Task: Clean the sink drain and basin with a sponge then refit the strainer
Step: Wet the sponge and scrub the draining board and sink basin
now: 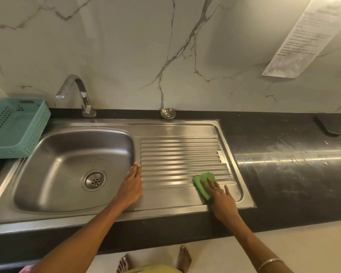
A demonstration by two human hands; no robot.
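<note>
A steel sink basin point(59, 164) has an open drain point(94, 181) in its floor, without a strainer in it. The round metal strainer point(168, 113) lies on the black counter at the back wall, behind the ribbed drainboard point(181, 154). A green sponge point(202, 184) lies flat on the drainboard's front right part, and my right hand point(220, 196) presses on it with straight fingers. My left hand point(133, 180) rests flat on the ridge between basin and drainboard, fingers straight, holding nothing.
A curved chrome tap point(78, 93) stands behind the basin. A teal perforated plastic basket point(0, 148) sits at the sink's left. The black counter point(293, 174) runs to the right, with a dark flat object point(326, 128) near the wall. A paper sheet point(307, 36) hangs on the marble wall.
</note>
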